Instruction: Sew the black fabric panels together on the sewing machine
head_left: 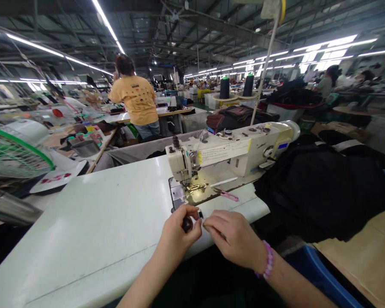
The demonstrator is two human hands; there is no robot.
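Note:
Just in front of the sewing machine (224,154), my left hand (179,231) is closed, with thumb and forefinger pinching a small bobbin (200,213) that has a black middle and pale rims. A dark, shiny round piece (187,224) is tucked in the curl of the same hand; its kind is unclear. My right hand (234,235), a beaded bracelet at its wrist, is closed close by on the right. Its thumb and fingertips press together beside the bobbin, and anything between them is too small to see. Pink-handled thread snips (226,195) lie beyond my hands on the machine bed.
A white stick-like tool (223,182) lies near the snips. Black fabric (324,188) is heaped at the right. The pale tabletop (93,226) stretches left toward a green-rimmed fan (19,154). Two dark thread cones (224,88) stand behind the machine. A person in a yellow shirt (134,98) stands farther back.

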